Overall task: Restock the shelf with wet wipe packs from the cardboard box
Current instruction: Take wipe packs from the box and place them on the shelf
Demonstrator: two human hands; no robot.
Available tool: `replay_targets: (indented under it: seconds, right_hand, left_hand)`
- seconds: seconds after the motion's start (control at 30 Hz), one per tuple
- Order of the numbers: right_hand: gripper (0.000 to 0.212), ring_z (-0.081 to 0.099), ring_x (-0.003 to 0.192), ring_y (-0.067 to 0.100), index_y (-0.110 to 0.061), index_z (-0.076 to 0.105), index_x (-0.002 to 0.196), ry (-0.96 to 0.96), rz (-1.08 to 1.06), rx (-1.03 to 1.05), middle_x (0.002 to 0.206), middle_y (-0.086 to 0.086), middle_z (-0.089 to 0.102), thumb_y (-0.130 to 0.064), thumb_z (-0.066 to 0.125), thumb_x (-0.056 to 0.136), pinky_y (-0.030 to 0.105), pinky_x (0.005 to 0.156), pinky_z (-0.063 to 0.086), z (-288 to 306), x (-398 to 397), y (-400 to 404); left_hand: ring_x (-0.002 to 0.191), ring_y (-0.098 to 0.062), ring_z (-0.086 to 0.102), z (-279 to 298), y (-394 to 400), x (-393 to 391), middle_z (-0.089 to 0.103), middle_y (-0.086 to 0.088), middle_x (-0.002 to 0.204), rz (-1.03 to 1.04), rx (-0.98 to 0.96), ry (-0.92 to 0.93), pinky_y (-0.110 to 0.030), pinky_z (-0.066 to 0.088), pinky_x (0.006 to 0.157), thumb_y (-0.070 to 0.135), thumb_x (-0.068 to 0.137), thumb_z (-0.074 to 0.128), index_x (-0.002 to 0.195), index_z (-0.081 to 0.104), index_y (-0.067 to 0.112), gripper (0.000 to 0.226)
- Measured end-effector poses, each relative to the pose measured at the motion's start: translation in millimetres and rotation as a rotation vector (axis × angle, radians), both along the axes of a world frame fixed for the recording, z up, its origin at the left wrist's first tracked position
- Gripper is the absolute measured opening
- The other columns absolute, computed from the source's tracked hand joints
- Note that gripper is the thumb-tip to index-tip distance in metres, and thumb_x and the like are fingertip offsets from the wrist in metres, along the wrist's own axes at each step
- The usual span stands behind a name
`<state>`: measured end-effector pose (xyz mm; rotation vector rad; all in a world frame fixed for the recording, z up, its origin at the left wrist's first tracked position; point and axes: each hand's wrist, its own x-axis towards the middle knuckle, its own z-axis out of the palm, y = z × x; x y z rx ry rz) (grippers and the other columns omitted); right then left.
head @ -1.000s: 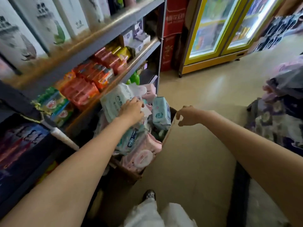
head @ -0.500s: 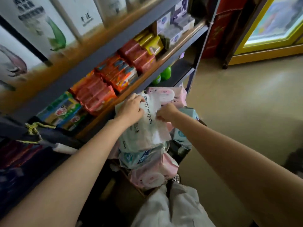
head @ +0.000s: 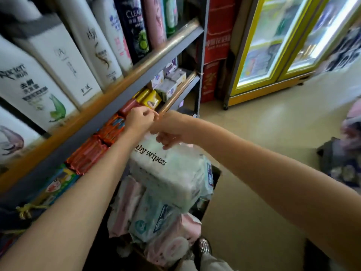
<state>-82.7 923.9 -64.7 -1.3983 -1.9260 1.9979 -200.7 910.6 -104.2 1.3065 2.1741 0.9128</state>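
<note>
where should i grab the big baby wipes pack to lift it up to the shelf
Grip the baby wipes pack across its narrow upper end, coming from above. It stands tilted on the box's other packs, top end free, and the right hand already holds there.

Both bare forearms reaching forward and converging, left hand (head: pixel 139 119) raised with fingers curled and thumb meeting fingertips, right hand (head: pixel 172 134) just beside and below it, touching, fingers bent downward, wrists nearly crossing

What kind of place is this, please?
Most likely a small shop. A shelf carries rows of shampoo bottles and packaged goods, glass-door drink coolers stand behind it, and a box of wet wipe packs waits below.
</note>
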Motion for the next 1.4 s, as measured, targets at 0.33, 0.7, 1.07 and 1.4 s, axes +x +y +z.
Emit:
replay_targets:
  seconds: [0.33, 0.7, 1.07, 1.4]
  right_hand:
    - [0.016, 0.041, 0.048, 0.017, 0.006, 0.063, 0.099, -0.324, -0.521, 0.656, 0.05, 0.003, 0.051, -0.005, 0.058, 0.088, 0.025, 0.051, 0.041, 147.2, 246.7, 47.3]
    - [0.03, 0.065, 0.085, 0.017, -0.001, 0.063, 0.113, -0.594, -1.344, 1.373, 0.098, 0.009, 0.067, -0.012, 0.063, 0.085, 0.014, 0.062, 0.049, 321.3, 584.5, 32.8]
    - [0.022, 0.044, 0.054, 0.008, 0.005, 0.067, 0.099, -0.559, -1.702, 1.509, 0.071, 0.005, 0.057, -0.005, 0.067, 0.08, 0.018, 0.049, 0.038, 394.0, 784.9, 17.7]
    - [0.027, 0.044, 0.049, 0.009, 0.015, 0.06, 0.106, -0.75, -1.793, 1.317, 0.07, 0.012, 0.051, 0.004, 0.059, 0.082, 0.01, 0.036, 0.034, 363.5, 896.1, 112.2]
  left_hand:
    - [0.096, -0.015, 0.052, 126.7, 100.4, 230.1, 0.058, -0.003, 0.105, -0.541, 0.438, -0.279, -0.032, 0.042, 0.089, 0.032, 0.093, 0.05, 0.114, 0.054, 0.006, 0.034]
    - [0.142, -0.044, 0.011, 204.3, 132.2, 601.8, -0.004, -0.01, 0.153, -1.117, 1.256, 0.309, -0.059, 0.026, 0.11, 0.05, 0.075, 0.053, 0.143, 0.007, 0.034, 0.084]
    - [0.137, -0.04, 0.014, 299.3, 147.4, 837.3, -0.008, 0.01, 0.143, -1.39, 1.439, 0.054, -0.061, 0.028, 0.108, 0.035, 0.075, 0.072, 0.135, 0.007, 0.042, 0.088]
    - [0.135, -0.04, 0.02, 310.2, 270.3, 975.0, 0.011, -0.011, 0.152, -1.486, 1.47, 0.489, -0.055, 0.022, 0.11, 0.06, 0.063, 0.071, 0.146, 0.006, 0.033, 0.109]
